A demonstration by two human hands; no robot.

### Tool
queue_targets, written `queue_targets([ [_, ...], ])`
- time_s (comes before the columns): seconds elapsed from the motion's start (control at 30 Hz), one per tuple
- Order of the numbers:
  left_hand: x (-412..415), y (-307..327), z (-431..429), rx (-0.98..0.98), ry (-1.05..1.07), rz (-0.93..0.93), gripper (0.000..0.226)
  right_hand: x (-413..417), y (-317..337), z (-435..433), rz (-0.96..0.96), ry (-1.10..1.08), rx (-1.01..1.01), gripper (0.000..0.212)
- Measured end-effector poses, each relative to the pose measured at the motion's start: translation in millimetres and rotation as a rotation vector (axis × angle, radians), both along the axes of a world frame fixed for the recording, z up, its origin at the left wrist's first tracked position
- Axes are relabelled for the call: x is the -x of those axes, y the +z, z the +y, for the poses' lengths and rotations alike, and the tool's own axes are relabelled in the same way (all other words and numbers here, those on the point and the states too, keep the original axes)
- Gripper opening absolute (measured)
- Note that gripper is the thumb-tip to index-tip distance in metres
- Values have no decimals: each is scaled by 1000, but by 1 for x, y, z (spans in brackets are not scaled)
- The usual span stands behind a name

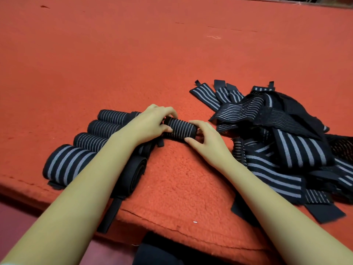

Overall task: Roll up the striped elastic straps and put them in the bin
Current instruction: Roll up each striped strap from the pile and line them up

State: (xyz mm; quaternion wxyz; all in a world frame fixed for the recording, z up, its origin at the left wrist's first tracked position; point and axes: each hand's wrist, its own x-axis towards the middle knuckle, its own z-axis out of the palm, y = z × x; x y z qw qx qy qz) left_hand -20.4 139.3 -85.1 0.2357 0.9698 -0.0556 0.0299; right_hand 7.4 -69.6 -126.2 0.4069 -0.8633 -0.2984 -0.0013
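Black elastic, thinly striped in white and wound into a tight strap roll [180, 129], is lying on the red fleecy table cover [114, 54] between the person's two hands. The left hand [152, 124] is curling its fingers and thumb round the roll's left end. The right hand [207, 139] is closing on the right end, fingers arching over the top and thumb pressing in from the near side.

Just to the left, four finished striped rolls [89, 141] are lying side by side in a row, with a plain black coiled band [133, 173] nearer the table edge. To the right, a loose heap of unrolled striped straps [277, 142] is waiting. No bin is showing in this view.

The strap roll is looking light and soft, yet springy: the elastic is likely wanting to uncoil once pressure is eased, and the fuzzy cover is probably dragging at it rather than letting it slide. Taking hold across the roll's middle, with the free tail pinned under the fingers, is seeming the safest grip for carrying it off.
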Motion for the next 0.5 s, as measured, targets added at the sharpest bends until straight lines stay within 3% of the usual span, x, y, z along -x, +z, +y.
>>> queue_targets([
  [0.5, 5, 5, 2, -41, 33, -63, 34, -9, 4, 17, -30, 18, 116, 50],
])
